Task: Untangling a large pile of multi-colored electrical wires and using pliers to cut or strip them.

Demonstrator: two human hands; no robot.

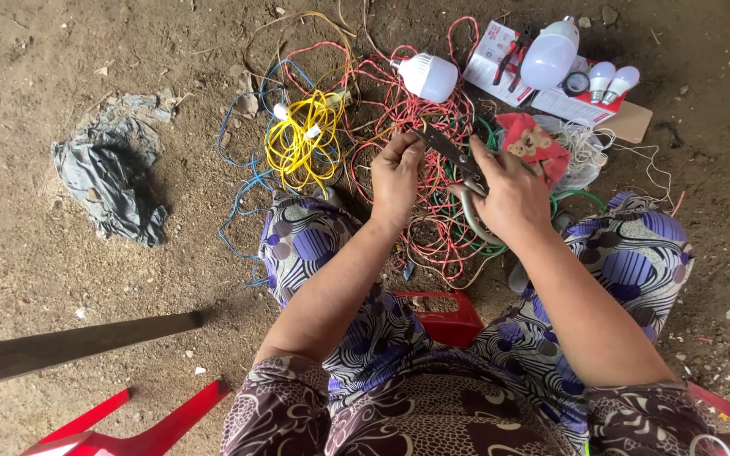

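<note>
Both forearms reach forward and angle inward, hands close together. Left hand looks pinched shut, fingers curled under; right hand is clenched, knuckles up.

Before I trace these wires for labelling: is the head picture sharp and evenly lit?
Head view: soft, even light with faint shadows; the scissors in the right hand and the left hand are fairly sharp, the white bulbs glare slightly, and the edges bend a little.

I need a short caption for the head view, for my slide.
Right hand holds scissors; left hand pinches red wire.
</note>
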